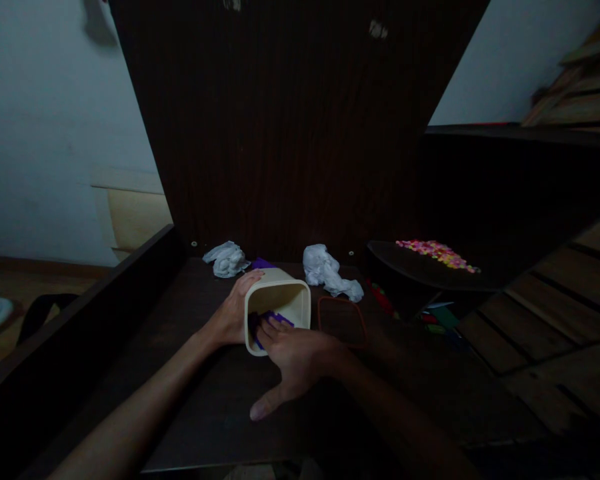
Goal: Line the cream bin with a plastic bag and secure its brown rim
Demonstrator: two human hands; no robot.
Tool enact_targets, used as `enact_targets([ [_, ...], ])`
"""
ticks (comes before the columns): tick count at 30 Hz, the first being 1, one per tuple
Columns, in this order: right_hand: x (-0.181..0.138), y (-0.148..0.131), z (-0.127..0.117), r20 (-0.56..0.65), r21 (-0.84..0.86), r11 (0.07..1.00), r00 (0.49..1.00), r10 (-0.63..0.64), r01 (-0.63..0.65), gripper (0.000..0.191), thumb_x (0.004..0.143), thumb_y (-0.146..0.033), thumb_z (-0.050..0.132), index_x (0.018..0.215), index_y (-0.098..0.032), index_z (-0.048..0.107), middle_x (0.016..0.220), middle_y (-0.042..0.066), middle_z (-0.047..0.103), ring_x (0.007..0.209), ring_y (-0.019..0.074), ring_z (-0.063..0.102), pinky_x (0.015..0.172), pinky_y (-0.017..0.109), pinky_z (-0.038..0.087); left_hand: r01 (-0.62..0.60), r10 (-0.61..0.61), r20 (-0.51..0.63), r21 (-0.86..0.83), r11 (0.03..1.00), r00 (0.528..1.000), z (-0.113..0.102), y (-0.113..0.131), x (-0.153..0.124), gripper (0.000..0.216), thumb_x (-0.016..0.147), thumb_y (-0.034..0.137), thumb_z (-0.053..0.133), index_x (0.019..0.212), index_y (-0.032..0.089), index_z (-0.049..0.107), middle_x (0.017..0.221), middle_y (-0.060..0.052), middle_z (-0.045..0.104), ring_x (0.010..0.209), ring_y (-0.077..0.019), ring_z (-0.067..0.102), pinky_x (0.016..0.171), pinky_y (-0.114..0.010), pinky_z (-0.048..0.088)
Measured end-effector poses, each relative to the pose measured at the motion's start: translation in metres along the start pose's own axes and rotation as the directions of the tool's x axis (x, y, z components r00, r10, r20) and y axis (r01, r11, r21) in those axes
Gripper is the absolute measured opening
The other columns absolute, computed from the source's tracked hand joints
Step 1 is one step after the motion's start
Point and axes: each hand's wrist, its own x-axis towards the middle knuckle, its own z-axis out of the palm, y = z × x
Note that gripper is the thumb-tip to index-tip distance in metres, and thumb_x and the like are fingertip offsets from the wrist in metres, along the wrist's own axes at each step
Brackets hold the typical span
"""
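Observation:
A cream plastic container (279, 275) with rounded square corners lies tipped, its open mouth facing me. My left hand (233, 310) is wrapped round its left side, with the fingers on top. Reaching into the mouth, my right hand (295, 353) has its fingers stretched over a purple cloth (281, 317) inside. The right thumb stands well apart, outside the container. How far the cloth extends inside is hidden by the fingers and shadow. To the right of the container, a thin reddish-brown square ring (320, 313) lies on the dark wooden surface (200, 413).
Crumpled white plastic bags (227, 259) (325, 268) lie near the upright dark panel (280, 133). Something purple (263, 263) shows behind the container. Small pink and yellow pieces (437, 252) cover a dark ledge at right. A raised board (85, 313) edges the left side.

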Motion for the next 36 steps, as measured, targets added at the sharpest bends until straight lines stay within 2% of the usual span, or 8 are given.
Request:
enact_targets([
  [5, -0.018, 0.005, 0.022, -0.174, -0.036, 0.999, 0.985, 0.02, -0.026, 0.112, 0.083, -0.068, 0.069, 0.156, 0.007, 0.03, 0.16, 0.034, 0.029, 0.152, 0.0424, 0.029, 0.124, 0.05, 0.029, 0.01, -0.01, 0.014, -0.012, 1.0, 1.0, -0.002, 0.001, 0.002, 0.113, 0.071, 0.044, 0.086, 0.16, 0.024, 0.019, 0.15, -0.022, 0.046, 0.141, -0.0464, 0.045, 0.112, -0.071, 0.042],
  [8, -0.01, 0.003, 0.036, -0.3, -0.16, 0.98, 0.952, 0.068, -0.12, 0.087, 0.088, -0.046, 0.072, 0.147, 0.011, 0.043, 0.15, 0.037, 0.044, 0.143, 0.043, 0.046, 0.119, 0.052, 0.037, 0.021, -0.021, 0.009, -0.002, 1.0, 1.0, -0.003, 0.003, 0.004, 0.115, 0.069, 0.041, 0.088, 0.16, 0.025, 0.019, 0.151, -0.021, 0.046, 0.141, -0.0457, 0.046, 0.113, -0.069, 0.042],
  [13, 0.01, 0.004, 0.046, -0.433, -0.301, 0.927, 0.898, 0.078, -0.225, 0.042, 0.096, -0.016, 0.056, 0.133, 0.004, 0.06, 0.132, 0.032, 0.064, 0.124, 0.0352, 0.065, 0.104, 0.048, 0.053, 0.037, -0.038, 0.026, 0.039, 0.999, 0.999, -0.005, 0.004, 0.003, 0.12, 0.068, 0.04, 0.089, 0.161, 0.023, 0.016, 0.153, -0.023, 0.043, 0.142, -0.0455, 0.045, 0.116, -0.067, 0.041],
  [19, 0.009, -0.002, 0.04, -0.447, -0.357, 0.901, 0.892, 0.068, -0.248, 0.049, 0.087, -0.013, 0.064, 0.133, 0.002, 0.058, 0.129, 0.029, 0.066, 0.116, 0.0338, 0.068, 0.094, 0.043, 0.057, 0.163, -0.167, 0.065, 0.068, 0.984, 0.984, -0.01, 0.004, -0.003, 0.123, 0.071, 0.04, 0.087, 0.163, 0.018, 0.009, 0.162, -0.027, 0.028, 0.148, -0.0454, 0.036, 0.118, -0.065, 0.038],
  [23, 0.011, -0.001, 0.039, -0.462, -0.272, 0.929, 0.881, 0.101, -0.25, 0.053, 0.082, -0.013, 0.066, 0.133, -0.002, 0.056, 0.13, 0.026, 0.066, 0.113, 0.0308, 0.068, 0.084, 0.037, 0.058, 0.201, -0.204, 0.053, 0.061, 0.978, 0.977, -0.01, 0.005, -0.005, 0.112, 0.077, 0.037, 0.083, 0.163, 0.02, 0.012, 0.161, -0.024, 0.033, 0.148, -0.0413, 0.038, 0.118, -0.063, 0.04],
  [26, 0.013, 0.001, 0.035, -0.503, -0.196, 0.951, 0.857, 0.11, -0.238, 0.045, 0.088, -0.012, 0.057, 0.133, -0.007, 0.056, 0.132, 0.021, 0.067, 0.115, 0.0281, 0.067, 0.085, 0.035, 0.056, 0.154, -0.156, 0.027, 0.072, 0.985, 0.987, -0.01, 0.006, -0.004, 0.102, 0.08, 0.034, 0.079, 0.161, 0.021, 0.018, 0.157, -0.022, 0.04, 0.146, -0.0403, 0.042, 0.115, -0.062, 0.043],
  [30, 0.014, -0.002, 0.026, -0.529, -0.016, 0.962, 0.819, 0.224, -0.273, 0.035, 0.102, -0.022, 0.042, 0.133, -0.014, 0.057, 0.115, 0.015, 0.074, 0.1, 0.0263, 0.073, 0.079, 0.035, 0.053, 0.09, -0.084, -0.045, 0.15, 0.985, 0.995, -0.009, 0.01, -0.002, 0.095, 0.08, 0.035, 0.078, 0.158, 0.024, 0.026, 0.149, -0.021, 0.045, 0.14, -0.0417, 0.046, 0.112, -0.064, 0.045],
  [36, 0.021, -0.008, 0.014, -0.534, 0.126, 0.957, 0.795, 0.287, -0.261, 0.029, 0.105, -0.028, 0.04, 0.119, -0.016, 0.063, 0.106, 0.012, 0.077, 0.095, 0.0256, 0.074, 0.08, 0.033, 0.05, 0.098, -0.093, -0.041, 0.176, 0.98, 0.995, -0.005, 0.016, -0.002, 0.096, 0.081, 0.031, 0.074, 0.16, 0.019, 0.021, 0.151, -0.024, 0.041, 0.141, -0.0429, 0.044, 0.11, -0.065, 0.044],
])
